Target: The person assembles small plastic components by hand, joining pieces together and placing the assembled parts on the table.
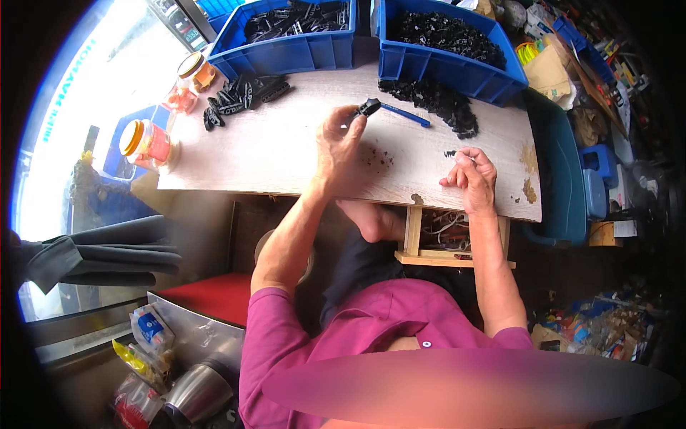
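Observation:
Over the middle of the table (pixel 236 161), my left hand (pixel 336 143) is closed on a black plastic part (pixel 369 107), gripping it between thumb and fingers. My right hand (pixel 473 177), farther right, pinches a tiny black piece (pixel 449 154) at its fingertips. Just beyond the left hand lies a slim blue stick-like tool (pixel 406 115). A heap of small black pieces (pixel 439 107) spreads beyond the right hand. Longer black plastic parts (pixel 246 94) are piled on the table's left side.
Two blue bins stand along the far edge: a left bin (pixel 286 58) of long black parts and a right bin (pixel 450 71) of small ones. Orange-lidded jars (pixel 146 143) line the left edge. An open drawer (pixel 457 259) juts toward me. A teal tub (pixel 561 179) stands right.

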Demonstrator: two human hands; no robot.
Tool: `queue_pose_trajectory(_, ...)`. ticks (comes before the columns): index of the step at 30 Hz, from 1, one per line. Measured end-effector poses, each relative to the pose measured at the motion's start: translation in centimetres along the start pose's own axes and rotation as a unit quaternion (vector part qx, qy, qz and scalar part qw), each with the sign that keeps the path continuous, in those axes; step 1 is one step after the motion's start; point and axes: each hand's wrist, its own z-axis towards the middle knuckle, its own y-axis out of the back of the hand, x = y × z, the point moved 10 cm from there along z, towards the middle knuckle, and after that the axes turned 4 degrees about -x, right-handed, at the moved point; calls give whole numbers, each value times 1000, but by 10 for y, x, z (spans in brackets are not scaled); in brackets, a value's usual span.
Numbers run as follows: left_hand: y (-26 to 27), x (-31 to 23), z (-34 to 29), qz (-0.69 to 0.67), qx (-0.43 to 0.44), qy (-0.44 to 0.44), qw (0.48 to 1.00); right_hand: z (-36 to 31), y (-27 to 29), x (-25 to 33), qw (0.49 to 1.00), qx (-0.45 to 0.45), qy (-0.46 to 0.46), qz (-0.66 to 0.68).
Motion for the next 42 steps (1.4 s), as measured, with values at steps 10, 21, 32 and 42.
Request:
queue_pose_trajectory(10,-40,-53,-28,425,56,-177,886,0,4,-1,1000,-16,6,-9)
queue_pose_trajectory(21,-70,-36,-42,414,267,-171,853,-6,3,2,999,-36,3,13)
queue_pose_trajectory(32,-72,-11,-77,-12,114,27,993,-13,-15,7,994,-7,-12,107)
queue_pose_trajectory(42,-129,-16,-109,-264,170,273,910,-20,-10,-1,996,-4,-29,84)
